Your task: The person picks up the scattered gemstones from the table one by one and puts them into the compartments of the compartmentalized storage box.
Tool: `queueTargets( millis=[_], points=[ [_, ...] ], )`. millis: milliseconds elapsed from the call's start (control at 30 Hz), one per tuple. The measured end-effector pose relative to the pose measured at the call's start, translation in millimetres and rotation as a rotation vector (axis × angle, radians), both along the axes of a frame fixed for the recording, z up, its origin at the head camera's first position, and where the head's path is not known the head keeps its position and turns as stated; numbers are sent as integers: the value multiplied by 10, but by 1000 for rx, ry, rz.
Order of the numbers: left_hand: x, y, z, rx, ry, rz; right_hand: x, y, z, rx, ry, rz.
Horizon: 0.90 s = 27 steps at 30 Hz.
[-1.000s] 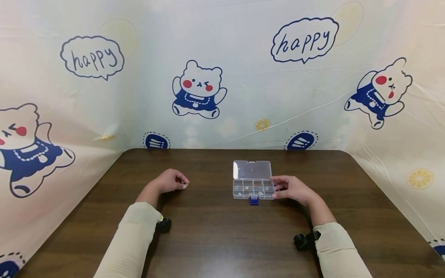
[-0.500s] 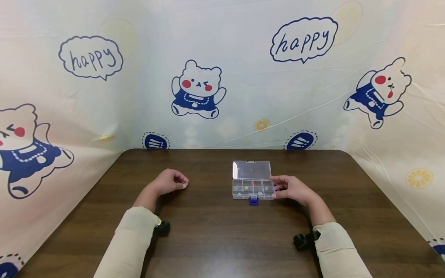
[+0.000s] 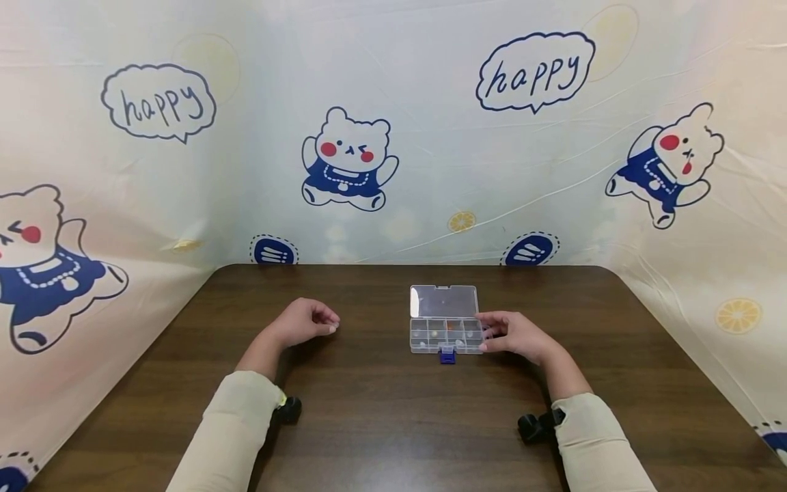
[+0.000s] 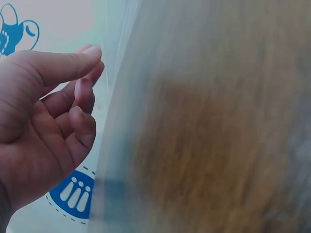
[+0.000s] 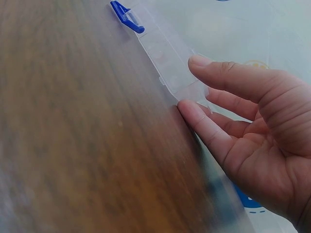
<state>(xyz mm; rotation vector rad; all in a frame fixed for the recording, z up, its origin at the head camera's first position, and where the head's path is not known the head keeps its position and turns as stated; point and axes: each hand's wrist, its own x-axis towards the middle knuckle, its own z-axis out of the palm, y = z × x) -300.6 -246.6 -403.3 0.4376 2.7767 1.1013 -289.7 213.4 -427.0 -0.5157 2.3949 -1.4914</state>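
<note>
Since the right hand (image 3: 515, 335) only pinches the open box (image 3: 445, 326) at its 3 o'clock end, beads may spill; left hand (image 3: 305, 321) loosely curled, empty.

Bright, even light; wrist views seemingly motion-blurred

Handwritten word "happy" in a dark blue speech bubble (image 3: 158, 103) at the upper left of the printed backdrop cloth (image 3: 430, 137), the same word "happy" in a second speech bubble (image 3: 535, 70) at upper right, no other readable text
</note>
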Motion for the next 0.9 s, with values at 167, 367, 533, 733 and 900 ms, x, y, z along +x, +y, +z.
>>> queueTargets(
  millis=[167,367,533,733,900],
  points=[
    [17,70,44,19,8,-19,-12,7,-4,1,-3,-1],
    [50,161,110,17,21,-40,-10,10,-6,7,2,-1],
    [79,232,154,22,26,-60,0,0,0,2,0,-1],
    [122,333,197,27,43,-92,3,-20,-1,5,2,-5],
    [148,429,230,35,46,-104,14,-18,4,8,4,-4]
  ],
)
